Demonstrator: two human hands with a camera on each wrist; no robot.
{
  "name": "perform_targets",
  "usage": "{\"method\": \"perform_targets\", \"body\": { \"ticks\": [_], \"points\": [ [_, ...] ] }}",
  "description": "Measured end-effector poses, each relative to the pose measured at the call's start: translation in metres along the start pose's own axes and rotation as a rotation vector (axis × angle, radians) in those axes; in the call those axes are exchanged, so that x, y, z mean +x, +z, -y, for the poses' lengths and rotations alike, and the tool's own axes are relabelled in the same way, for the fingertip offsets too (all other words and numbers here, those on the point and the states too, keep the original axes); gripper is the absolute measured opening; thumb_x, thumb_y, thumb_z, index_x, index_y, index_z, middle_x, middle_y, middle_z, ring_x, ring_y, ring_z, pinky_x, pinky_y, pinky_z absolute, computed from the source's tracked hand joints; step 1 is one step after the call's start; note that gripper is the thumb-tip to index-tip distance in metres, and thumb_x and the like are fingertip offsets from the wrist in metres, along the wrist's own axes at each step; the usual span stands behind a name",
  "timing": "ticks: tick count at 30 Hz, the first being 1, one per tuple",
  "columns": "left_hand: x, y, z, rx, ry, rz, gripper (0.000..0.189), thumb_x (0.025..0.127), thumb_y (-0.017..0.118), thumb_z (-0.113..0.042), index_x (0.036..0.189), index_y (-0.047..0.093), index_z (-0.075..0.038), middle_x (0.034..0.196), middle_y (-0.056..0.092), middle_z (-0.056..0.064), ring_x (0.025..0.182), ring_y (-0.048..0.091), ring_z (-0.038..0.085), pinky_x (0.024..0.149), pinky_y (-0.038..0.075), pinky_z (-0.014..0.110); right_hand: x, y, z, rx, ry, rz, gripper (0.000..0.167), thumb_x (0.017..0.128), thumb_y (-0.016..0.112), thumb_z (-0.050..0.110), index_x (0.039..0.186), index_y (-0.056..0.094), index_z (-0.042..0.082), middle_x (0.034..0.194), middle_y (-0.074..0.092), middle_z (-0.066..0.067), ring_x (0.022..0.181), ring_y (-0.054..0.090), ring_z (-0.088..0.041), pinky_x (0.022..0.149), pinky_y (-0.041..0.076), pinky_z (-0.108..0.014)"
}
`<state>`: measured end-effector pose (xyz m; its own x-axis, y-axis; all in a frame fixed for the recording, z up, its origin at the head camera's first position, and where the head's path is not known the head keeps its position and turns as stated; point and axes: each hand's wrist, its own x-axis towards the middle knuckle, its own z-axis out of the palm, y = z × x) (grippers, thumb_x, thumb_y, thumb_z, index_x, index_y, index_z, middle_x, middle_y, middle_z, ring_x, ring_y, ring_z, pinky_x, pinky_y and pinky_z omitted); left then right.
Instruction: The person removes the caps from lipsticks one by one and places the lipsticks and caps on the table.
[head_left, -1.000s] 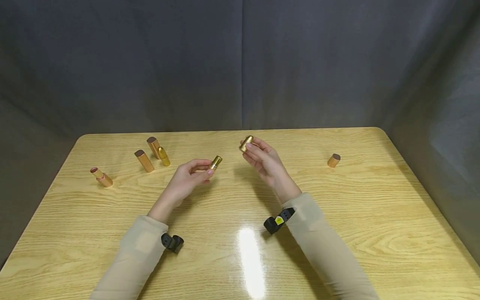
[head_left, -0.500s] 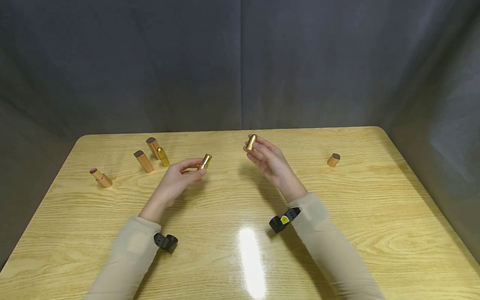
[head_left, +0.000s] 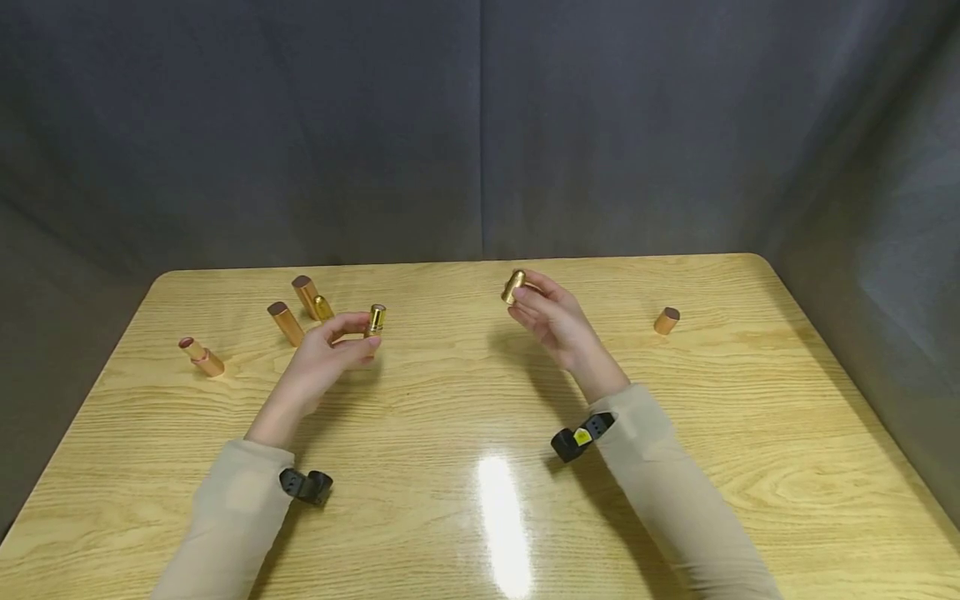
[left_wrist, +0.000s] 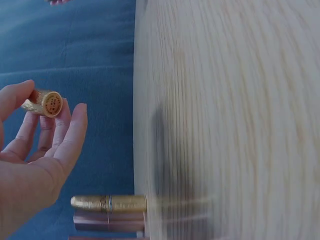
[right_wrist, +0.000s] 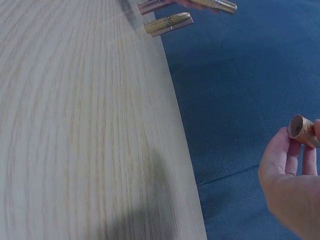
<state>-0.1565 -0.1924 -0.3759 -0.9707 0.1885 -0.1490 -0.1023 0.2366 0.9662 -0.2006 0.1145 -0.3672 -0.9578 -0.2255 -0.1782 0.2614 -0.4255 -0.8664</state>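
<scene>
A gold tube and a gold cap, held apart.
The left hand pinches the tube, nearly upright, near and right of the standing gold lipstick. The right hand, farther right of that lipstick, pinches the cap, leaning, round end up.

White glare on glossy tabletop

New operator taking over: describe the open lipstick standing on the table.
On the wooden table, look left of the left hand. The open lipstick stands nearest the left edge. Unlike the closed tubes nearby, a slimmer inner tube tops it.
</scene>
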Motion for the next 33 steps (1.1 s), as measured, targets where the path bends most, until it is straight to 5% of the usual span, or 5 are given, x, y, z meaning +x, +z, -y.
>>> {"method": "perform_targets", "body": {
  "ticks": [15,23,33],
  "points": [
    [-0.018,-0.036,0.013,0.038,0.001,-0.063,0.057,0.096,0.057,-0.018,0.14,0.031,0.009,0.12,0.044,0.004,0.089,0.059,-0.009,0.082,0.055,0.016,-0.005,-0.021,0.011,-0.09,-0.063,-0.029,0.027,0.095,0.048,-0.004,0.102,0.057,0.02,0.092,0.059,0.009,0.084,0.06,-0.004,0.081,0.052,-0.017],
    [-0.025,-0.055,0.019,0.029,0.001,-0.122,0.056,0.095,0.058,-0.017,0.138,0.031,0.009,0.115,0.043,-0.002,0.085,0.061,-0.009,0.079,0.055,0.015,-0.006,-0.035,0.017,-0.228,-0.109,-0.034,0.021,0.096,0.049,0.0,0.108,0.053,0.018,0.098,0.058,0.01,0.09,0.059,-0.003,0.082,0.052,-0.016],
    [-0.034,-0.077,0.03,-0.02,0.008,-0.208,0.041,0.094,0.062,-0.019,0.128,0.042,-0.009,0.108,0.047,-0.014,0.083,0.062,-0.008,0.077,0.055,0.014,-0.01,-0.05,0.023,-0.296,-0.138,-0.039,0.024,0.095,0.051,0.001,0.111,0.054,0.019,0.1,0.058,0.01,0.091,0.059,-0.002,0.082,0.052,-0.014]
  ]
}}
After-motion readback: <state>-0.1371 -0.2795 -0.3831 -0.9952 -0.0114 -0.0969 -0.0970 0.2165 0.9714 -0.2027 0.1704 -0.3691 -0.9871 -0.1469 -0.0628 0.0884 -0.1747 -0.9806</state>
